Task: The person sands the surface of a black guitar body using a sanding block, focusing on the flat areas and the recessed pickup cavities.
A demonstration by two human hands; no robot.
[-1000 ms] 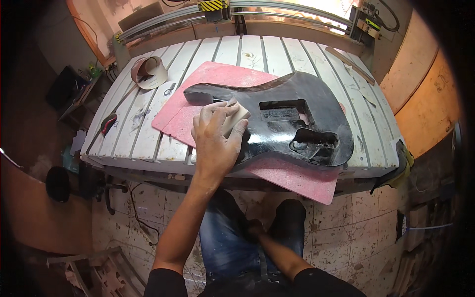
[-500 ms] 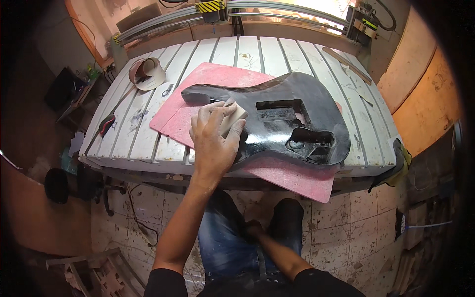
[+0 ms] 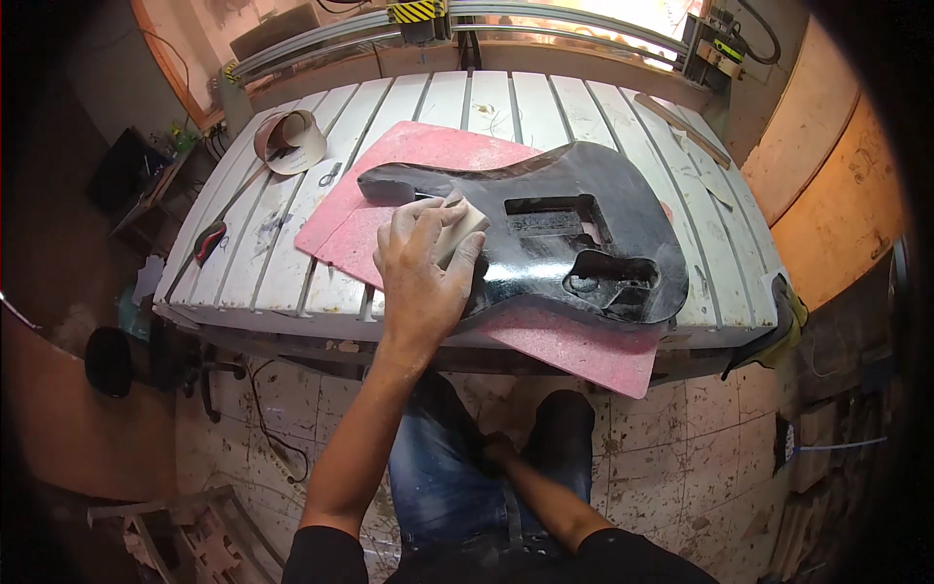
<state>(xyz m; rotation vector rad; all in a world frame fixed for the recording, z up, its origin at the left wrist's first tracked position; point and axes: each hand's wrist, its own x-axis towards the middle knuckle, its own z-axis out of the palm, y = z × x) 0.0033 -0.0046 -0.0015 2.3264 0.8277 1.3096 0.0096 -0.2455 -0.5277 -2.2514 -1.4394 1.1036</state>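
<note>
A glossy black guitar body (image 3: 623, 214) with routed cavities lies on a pink board (image 3: 574, 350) atop a white slotted machine bed. My left hand (image 3: 423, 268) is closed round a pale sanding block (image 3: 462, 226), which rests against the body's left part below its horn. My right hand (image 3: 498, 453) hangs low by my thigh, below the bed's front edge, its fingers in shadow.
On the slotted bed (image 3: 243, 282) are a roll of abrasive paper (image 3: 306, 146), a red-and-black handled tool (image 3: 209, 243) and a wooden strip (image 3: 681, 127). A machine gantry (image 3: 564, 26) spans the back. A dark chair (image 3: 109, 362) stands at left; a cable lies on the tiled floor.
My left hand and the block have shifted slightly left in the picture, along with the bed and guitar body. The hand keeps its grip; the right hand stays low.
</note>
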